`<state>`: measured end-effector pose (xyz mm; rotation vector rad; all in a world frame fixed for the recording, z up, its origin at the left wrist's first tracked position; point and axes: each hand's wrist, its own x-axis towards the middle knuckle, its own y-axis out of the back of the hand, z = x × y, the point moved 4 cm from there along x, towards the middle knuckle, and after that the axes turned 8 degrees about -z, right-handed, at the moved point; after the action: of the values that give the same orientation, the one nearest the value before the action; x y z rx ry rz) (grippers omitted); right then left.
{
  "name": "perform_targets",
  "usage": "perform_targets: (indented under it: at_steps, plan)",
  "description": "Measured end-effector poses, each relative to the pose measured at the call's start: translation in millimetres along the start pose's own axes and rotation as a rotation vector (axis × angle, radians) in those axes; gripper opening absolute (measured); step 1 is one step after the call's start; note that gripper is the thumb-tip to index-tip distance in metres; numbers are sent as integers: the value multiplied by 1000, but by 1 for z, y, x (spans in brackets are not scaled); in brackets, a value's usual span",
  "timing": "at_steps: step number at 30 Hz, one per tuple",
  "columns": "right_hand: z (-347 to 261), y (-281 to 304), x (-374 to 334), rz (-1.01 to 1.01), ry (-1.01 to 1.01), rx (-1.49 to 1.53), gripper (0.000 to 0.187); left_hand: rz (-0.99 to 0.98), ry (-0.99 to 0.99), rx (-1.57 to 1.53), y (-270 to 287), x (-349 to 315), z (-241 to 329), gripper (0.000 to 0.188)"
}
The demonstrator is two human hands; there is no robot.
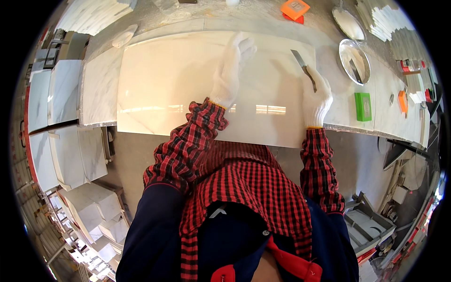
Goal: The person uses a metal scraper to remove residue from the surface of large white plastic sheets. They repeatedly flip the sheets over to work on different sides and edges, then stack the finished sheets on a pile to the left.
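While right hand [318, 97] holds scraper [299, 61], bowl [341, 52] (silvery) contains dark tool [355, 72].

Pale panels are crowding in around your long, light-coloured bench [385, 98].
To your left, white veined blocks [65, 94] are standing in rows beside the grey floor [129, 155]; beyond the bench, stacks of thin pale sheets are rising at your upper left [96, 16] and upper right [383, 21]. A grey metal frame [376, 211] is sitting low behind you on the right, and bright light is glowing at the far edges.
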<state>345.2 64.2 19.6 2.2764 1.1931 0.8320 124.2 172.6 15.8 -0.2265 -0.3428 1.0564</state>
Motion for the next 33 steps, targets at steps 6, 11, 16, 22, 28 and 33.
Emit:
perform_targets:
  at_steps: [6, 11, 16, 22, 28, 33]
  plan:
    - [7, -1, 0, 15, -11, 16, 26, 166, 31, -159, 13, 22, 10, 60]
    - [3, -2, 1, 6, -16, 33, 25, 118, 53, -236, 2, 2, 0, 60]
    - [4, -1, 2, -18, -57, -10, 25, -427, -114, 592, -66, -36, -4, 57]
    - [4, -1, 2, -1, -26, 17, 25, -421, -241, 1308, -29, -25, 8, 53]
    - [4, -2, 1, 6, -16, -17, 25, -459, -420, 1386, -49, -37, 13, 59]
    - [13, -2, 1, 39, -23, -1, 26, -676, -229, 1229, -103, -47, -5, 63]
